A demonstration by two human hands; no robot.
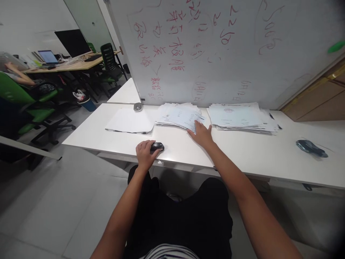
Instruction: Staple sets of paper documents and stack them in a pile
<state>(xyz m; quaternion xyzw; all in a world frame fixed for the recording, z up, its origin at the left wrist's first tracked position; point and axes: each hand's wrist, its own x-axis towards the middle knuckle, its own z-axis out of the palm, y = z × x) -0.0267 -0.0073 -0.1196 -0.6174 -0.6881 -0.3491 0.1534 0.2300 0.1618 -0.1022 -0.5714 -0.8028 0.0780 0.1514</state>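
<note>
My left hand (145, 154) rests near the front edge of the white table (250, 154), its fingers curled around a small black device (157, 146). My right hand (201, 133) lies flat, fingers spread, on the near corner of the middle stack of printed papers (179, 117). A second, thicker stack of papers (239, 117) lies to its right. A single blank white sheet (130, 121) lies to the left of the middle stack.
A whiteboard (215, 46) with red writing stands along the table's far edge. A small grey object (137, 107) sits at its foot, a dark stapler-like item (311, 148) at the far right. Green chairs (24, 104), desks and another person's arm (16, 75) are at left.
</note>
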